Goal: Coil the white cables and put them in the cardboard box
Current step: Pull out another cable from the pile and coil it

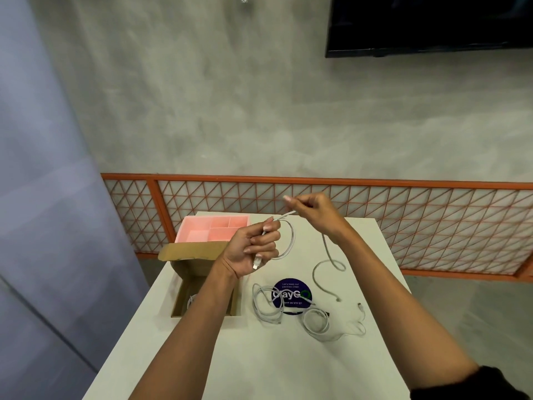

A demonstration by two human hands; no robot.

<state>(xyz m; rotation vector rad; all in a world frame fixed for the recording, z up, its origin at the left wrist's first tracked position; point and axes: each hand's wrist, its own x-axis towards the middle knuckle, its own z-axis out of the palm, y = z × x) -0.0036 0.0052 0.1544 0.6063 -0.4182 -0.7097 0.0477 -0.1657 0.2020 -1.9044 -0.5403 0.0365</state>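
White tabletop (259, 365) fills the near field, and my two bare forearms cross it from the lower edge. Right of centre lie three loose white bundles: one tangle (264, 304) partly over one round purple sticker (291, 287), one neat coil (315, 324), and one thin looped lead (357, 324) furthest right. Whether any of them join I cannot tell.

One cardboard box (187, 267) stands open to their left with its flap raised at the far side. My left forearm passes in front of it and hides much of the inside, where part of one boxed cable (191, 299) shows.

Above the table, my left hand (253, 246) has its fingers curled round the held cable (293, 239), with the plug end hanging below the palm. My right hand (314, 212) pinches the same cable further along. One loop hangs between the hands, and the tail drops in curls to the table.

Beyond the box sits one pink tray (187, 226), divided into compartments. Behind the table run one orange lattice panel (432, 215), a grey wall (202, 111) and one black screen (432, 21).
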